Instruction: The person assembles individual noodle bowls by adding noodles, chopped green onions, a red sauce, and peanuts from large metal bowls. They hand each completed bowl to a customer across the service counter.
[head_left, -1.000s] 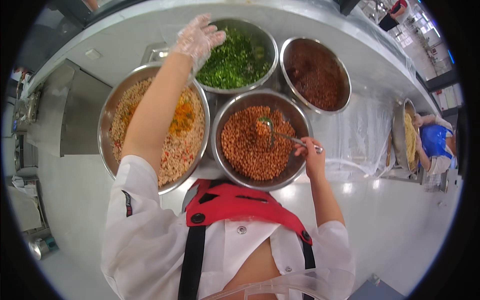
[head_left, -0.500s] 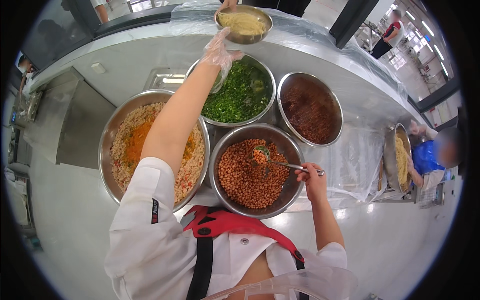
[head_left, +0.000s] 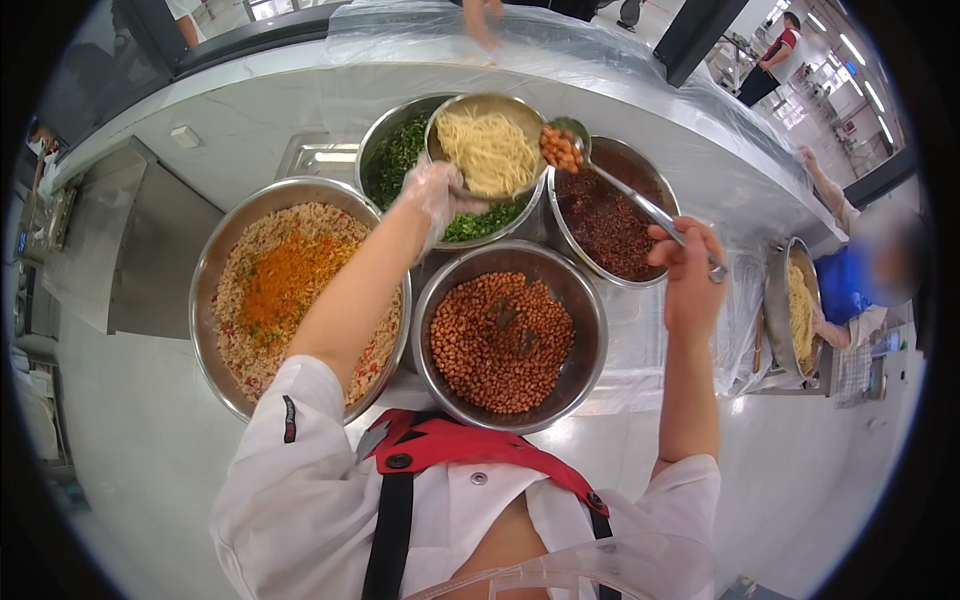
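In a clear plastic glove, my left hand point(head_left: 437, 197) grips the near rim of a small metal bowl point(head_left: 434, 133) of pale noodles point(head_left: 488, 152). The bowl hangs over the large basin of chopped green herbs point(head_left: 400, 165), hiding part of it. My bare right hand point(head_left: 690, 262) is closed around the handle of a metal ladle point(head_left: 640, 202). Brown beans or peanuts point(head_left: 561, 150) fill the ladle's head, which is beside the bowl's right rim, above the basin of dark red-brown sauce point(head_left: 612, 225). Nearest my body stands the basin of brown beans or peanuts point(head_left: 502, 340).
A wide basin of minced topping with an orange patch point(head_left: 285, 280) stands on the left, under my left forearm. Plastic film covers the far ledge point(head_left: 400, 40), where another person's hand point(head_left: 481, 22) reaches in. At right, a co-worker's gloved hand point(head_left: 828, 330) touches a noodle basin point(head_left: 783, 310).
My left hand has brought the noodle bowl from the far ledge back over the herb basin. The ladle, loaded, has risen from the bean basin toward the bowl. The other person's hand has let go.
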